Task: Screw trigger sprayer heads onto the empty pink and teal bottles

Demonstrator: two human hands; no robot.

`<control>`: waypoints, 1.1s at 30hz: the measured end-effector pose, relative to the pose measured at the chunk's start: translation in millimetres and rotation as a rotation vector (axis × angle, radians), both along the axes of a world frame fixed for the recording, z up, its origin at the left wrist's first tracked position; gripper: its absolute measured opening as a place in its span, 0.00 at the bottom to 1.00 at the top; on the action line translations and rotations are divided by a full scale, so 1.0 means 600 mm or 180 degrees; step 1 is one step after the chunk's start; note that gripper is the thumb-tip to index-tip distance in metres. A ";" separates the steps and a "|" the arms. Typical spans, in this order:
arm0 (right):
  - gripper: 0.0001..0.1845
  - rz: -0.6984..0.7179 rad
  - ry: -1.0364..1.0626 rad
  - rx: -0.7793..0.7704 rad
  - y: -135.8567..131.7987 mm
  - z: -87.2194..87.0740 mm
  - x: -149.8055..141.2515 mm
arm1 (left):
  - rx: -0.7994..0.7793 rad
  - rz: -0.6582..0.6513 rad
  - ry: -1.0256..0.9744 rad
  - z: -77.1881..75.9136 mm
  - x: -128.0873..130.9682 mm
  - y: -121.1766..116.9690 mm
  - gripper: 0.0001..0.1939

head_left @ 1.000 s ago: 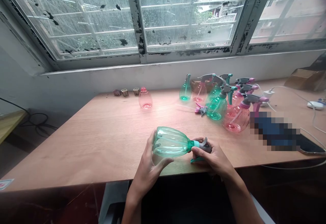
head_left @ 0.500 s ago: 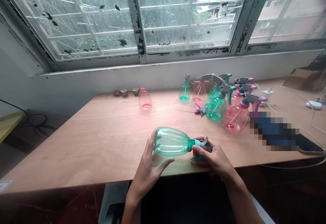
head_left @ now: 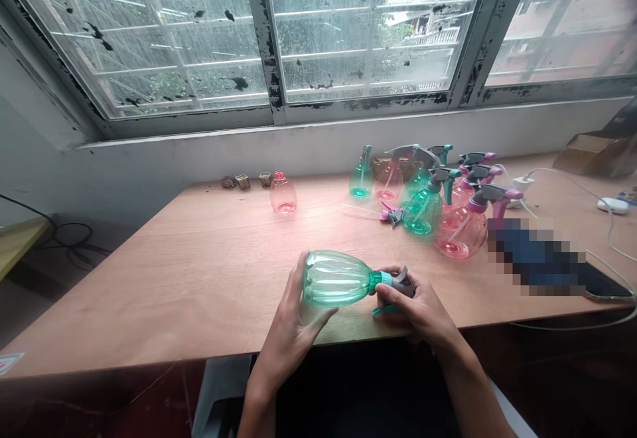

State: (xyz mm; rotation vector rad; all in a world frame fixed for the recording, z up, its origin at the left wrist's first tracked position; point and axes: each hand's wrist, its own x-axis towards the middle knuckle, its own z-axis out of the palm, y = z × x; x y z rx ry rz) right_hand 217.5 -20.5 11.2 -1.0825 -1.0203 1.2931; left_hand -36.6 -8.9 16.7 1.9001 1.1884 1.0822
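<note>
A clear green spray bottle (head_left: 338,280) lies sideways in the air above the table's front edge, its base to the left and its neck to the right. My left hand (head_left: 297,315) is wrapped round the base end, with the thumb along the near side. At the other end my right hand (head_left: 418,302) is closed on the grey spray head (head_left: 402,283), which meets the bottle's neck at a light teal collar. Part of the teal trigger shows below my right fingers. The far-side fingers of both hands are partly hidden.
A pink bottle (head_left: 283,194) without a spray head stands at the back. Several green and pink spray bottles (head_left: 422,211) cluster at the right. Beside them lies a loose pink-and-grey spray head (head_left: 391,214). A phone (head_left: 604,282), cables and a white charger (head_left: 613,206) are farther right.
The green bottle has turned slightly about its long axis, and my left thumb has shifted a little. My right hand keeps its place on the spray head.
</note>
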 end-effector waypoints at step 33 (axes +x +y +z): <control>0.26 0.0009 -0.0211 0.0099 0.002 0.000 -0.001 | 0.0178 0.0067 -0.0045 0.002 0.002 0.008 0.42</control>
